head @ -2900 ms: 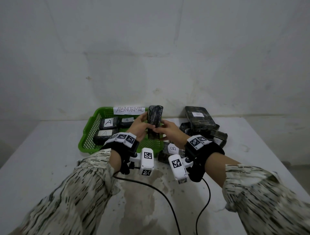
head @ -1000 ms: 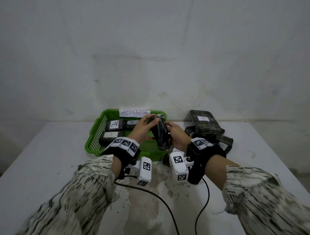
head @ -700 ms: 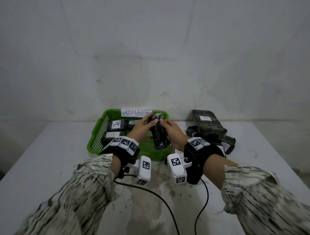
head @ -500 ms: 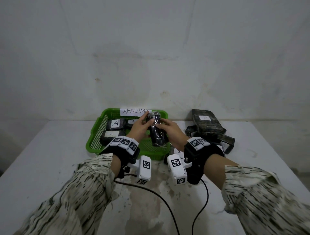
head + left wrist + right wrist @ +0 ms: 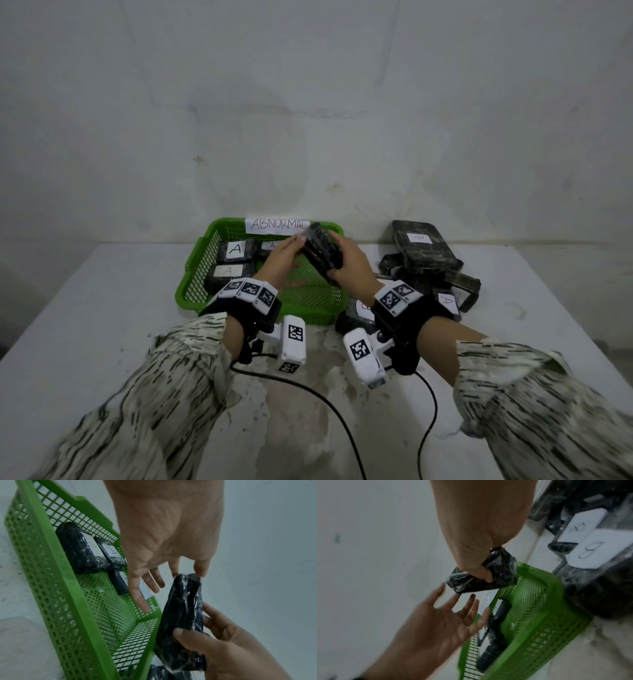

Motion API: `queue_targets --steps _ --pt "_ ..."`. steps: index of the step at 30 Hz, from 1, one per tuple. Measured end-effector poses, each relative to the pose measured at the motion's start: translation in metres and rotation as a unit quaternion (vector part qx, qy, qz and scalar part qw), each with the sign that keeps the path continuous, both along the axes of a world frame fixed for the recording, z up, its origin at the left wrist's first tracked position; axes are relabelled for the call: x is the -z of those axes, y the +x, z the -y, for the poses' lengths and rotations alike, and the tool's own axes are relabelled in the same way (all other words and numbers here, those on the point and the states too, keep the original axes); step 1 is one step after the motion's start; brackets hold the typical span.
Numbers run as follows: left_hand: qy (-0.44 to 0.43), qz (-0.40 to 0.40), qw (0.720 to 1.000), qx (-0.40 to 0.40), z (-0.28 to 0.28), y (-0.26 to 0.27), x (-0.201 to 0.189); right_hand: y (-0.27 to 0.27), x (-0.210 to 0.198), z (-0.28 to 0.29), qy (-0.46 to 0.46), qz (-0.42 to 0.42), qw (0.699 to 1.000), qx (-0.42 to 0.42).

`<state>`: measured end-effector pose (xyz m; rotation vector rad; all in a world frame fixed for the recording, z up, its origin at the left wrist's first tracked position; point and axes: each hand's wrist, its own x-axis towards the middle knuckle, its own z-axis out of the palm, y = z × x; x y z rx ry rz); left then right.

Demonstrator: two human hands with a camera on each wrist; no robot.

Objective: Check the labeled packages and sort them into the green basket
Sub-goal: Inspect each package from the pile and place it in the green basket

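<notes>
The right hand grasps a black plastic-wrapped package, thumb on the near face and fingers curled round the far side, holding it tilted in the air above the right rear part of the green basket. No label shows on the visible faces of this package. The left hand is released, fingers straight and spread, with its fingertips at the upper end of the package; the left wrist view shows one fingertip touching that end. The basket sits on the white surface against the wall and carries a paper sign reading "ABNORMAL" on its rear rim. Inside the basket, in its left half, lie 3 black packages, each with a white label marked "A". To the right of the basket, a pile of further black packages rests on the surface; labels marked "B" and "A" are visible there. 2 black cables run from the wrist cameras across the surface toward the onlooker.
</notes>
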<state>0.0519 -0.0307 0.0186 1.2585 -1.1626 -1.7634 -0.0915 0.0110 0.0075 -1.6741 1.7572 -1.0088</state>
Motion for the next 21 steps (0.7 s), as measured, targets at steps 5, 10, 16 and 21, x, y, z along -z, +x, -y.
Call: queue_targets --steps 5,10,16,21 --pt "0.021 -0.049 0.998 -0.025 0.006 0.006 0.005 0.006 0.009 0.001 -0.092 -0.261 0.958 -0.080" --pt "-0.011 -0.035 0.997 -0.063 0.016 0.016 0.019 0.008 0.012 0.005 -0.046 -0.155 0.985 -0.054" --pt "0.009 -0.070 0.992 -0.108 0.024 0.028 0.022 0.011 0.013 0.023 0.147 0.127 0.976 0.094" --pt "-0.022 0.053 0.993 -0.099 0.035 0.039 0.027 0.022 0.019 0.033 0.192 0.338 0.918 0.074"
